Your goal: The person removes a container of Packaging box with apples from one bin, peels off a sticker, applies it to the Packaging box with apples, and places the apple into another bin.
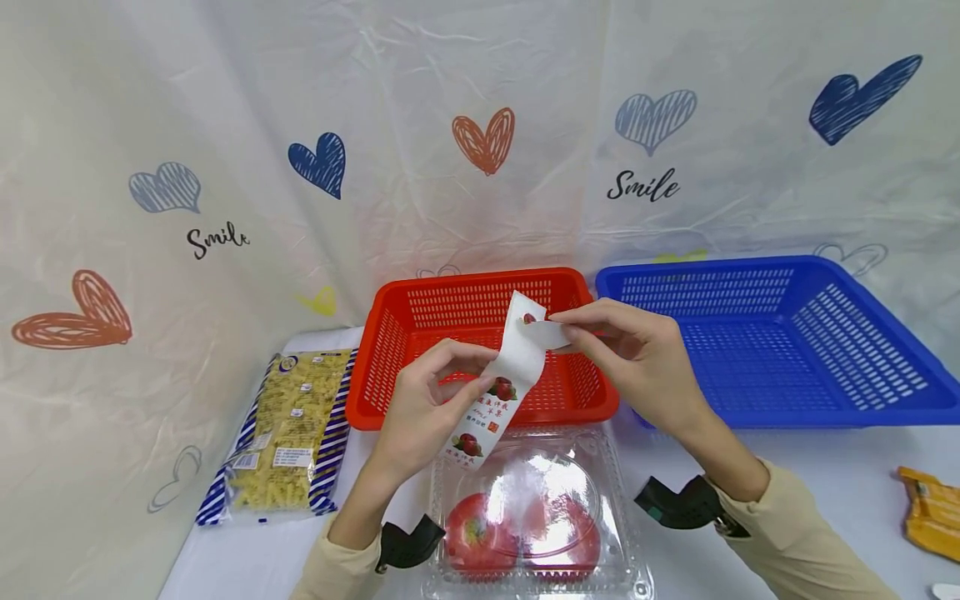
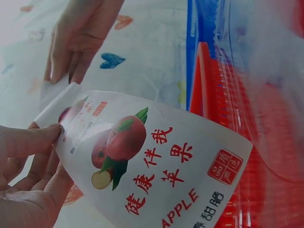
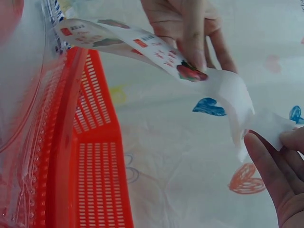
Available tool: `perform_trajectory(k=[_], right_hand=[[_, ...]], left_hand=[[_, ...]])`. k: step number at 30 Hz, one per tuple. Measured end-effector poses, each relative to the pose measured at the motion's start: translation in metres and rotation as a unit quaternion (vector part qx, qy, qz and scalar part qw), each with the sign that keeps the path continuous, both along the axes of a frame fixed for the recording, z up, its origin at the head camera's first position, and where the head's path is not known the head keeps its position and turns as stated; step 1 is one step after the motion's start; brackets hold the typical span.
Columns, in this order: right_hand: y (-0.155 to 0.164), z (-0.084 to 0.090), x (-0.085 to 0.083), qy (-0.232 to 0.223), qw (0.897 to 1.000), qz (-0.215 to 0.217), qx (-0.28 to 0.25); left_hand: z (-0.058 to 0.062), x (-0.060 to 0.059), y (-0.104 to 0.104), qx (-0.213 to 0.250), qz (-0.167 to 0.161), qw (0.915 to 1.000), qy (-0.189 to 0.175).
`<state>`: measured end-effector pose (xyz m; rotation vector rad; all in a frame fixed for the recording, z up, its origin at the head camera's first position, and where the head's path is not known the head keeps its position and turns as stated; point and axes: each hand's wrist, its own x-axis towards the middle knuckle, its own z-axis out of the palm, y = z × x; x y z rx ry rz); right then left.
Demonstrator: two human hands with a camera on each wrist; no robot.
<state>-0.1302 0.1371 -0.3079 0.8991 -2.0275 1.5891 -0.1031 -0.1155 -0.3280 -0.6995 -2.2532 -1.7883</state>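
Red basket, blue basket, white apple-printed label

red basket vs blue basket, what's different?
The red basket sits left of the blue basket. The red basket looks smaller than the blue basket. The red basket stands right behind both hands and the apple label strip, which cover part of it; the blue basket is covered only at its left edge, by the right hand. Shared: both are slotted plastic trays, and nothing shows inside either.

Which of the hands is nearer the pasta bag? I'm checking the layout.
Left. The left hand holds the label strip just right of the pasta bag; the right hand pinches the strip's far end, farther away.
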Motion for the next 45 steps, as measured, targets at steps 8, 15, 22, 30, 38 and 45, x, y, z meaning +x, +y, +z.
perform_trajectory(k=[8, 15, 22, 30, 38, 45], right_hand=[[0.008, -0.002, 0.001, -0.007, 0.999, -0.013, -0.031], [0.013, -0.004, 0.002, -0.028, 0.998, 0.011, -0.058], [0.017, -0.006, 0.005, -0.041, 0.999, -0.004, -0.029], [0.020, -0.009, 0.004, -0.050, 0.998, 0.011, -0.041], [0.022, -0.012, 0.003, -0.058, 0.995, 0.040, -0.065], [0.026, -0.016, 0.005, -0.063, 0.996, 0.035, -0.054]], left_hand=[[-0.007, 0.004, -0.016, 0.006, 0.012, 0.9997, -0.019], [-0.007, 0.010, -0.040, -0.006, 0.034, 0.9991, -0.025], [-0.012, 0.024, -0.089, -0.084, 0.077, 0.9928, -0.037], [-0.030, 0.046, -0.132, -0.131, 0.048, 0.9830, -0.120], [-0.058, 0.052, -0.156, -0.160, -0.025, 0.9671, -0.196], [-0.082, 0.053, -0.164, -0.184, -0.041, 0.9641, -0.187]])
